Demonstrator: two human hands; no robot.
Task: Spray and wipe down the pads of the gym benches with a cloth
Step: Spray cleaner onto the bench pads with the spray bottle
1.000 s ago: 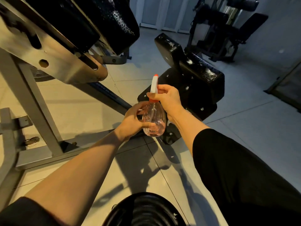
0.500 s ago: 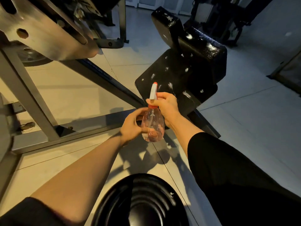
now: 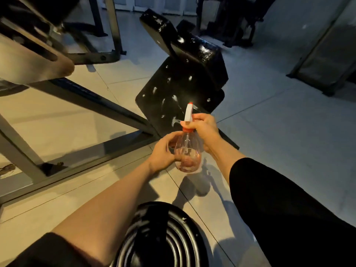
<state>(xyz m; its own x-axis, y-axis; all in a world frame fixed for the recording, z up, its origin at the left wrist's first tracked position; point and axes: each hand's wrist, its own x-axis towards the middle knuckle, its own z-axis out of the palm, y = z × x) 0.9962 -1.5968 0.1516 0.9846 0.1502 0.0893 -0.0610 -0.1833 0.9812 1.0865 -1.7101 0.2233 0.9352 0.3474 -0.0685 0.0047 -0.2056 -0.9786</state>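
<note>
A: Report the state of each hand.

B: The right hand (image 3: pixel 205 132) is clenched around the neck of the spray bottle (image 3: pixel 187 151), just below the white trigger head (image 3: pixel 188 112), with a finger over the front of the trigger. The left hand (image 3: pixel 163 151) cups the clear body of the bottle from the left side, fingers wrapped around it. Both hands hold the same bottle in the air above the floor.

A: Describe the bottle.

B: Clear, rounded body, orange collar, white head with an orange nozzle tip. A small amount of liquid sits in the bottom. The bottle is upright, and the nozzle points away toward the far side.

A: State the location of the pad.

B: The black bench pad (image 3: pixel 173 97) lies just beyond the nozzle, tilted. White flecks and streaks of liquid are scattered across its surface. A second black pad (image 3: pixel 200 54) stands farther away, adjoining it, also flecked.

A: List the surroundings.

B: A grey metal frame (image 3: pixel 92 97) runs across the left. The floor (image 3: pixel 279 122) is pale tile. A black ribbed round object (image 3: pixel 163 237) sits at the near edge, between the forearms. Both arms wear black sleeves. No cloth can be identified.
</note>
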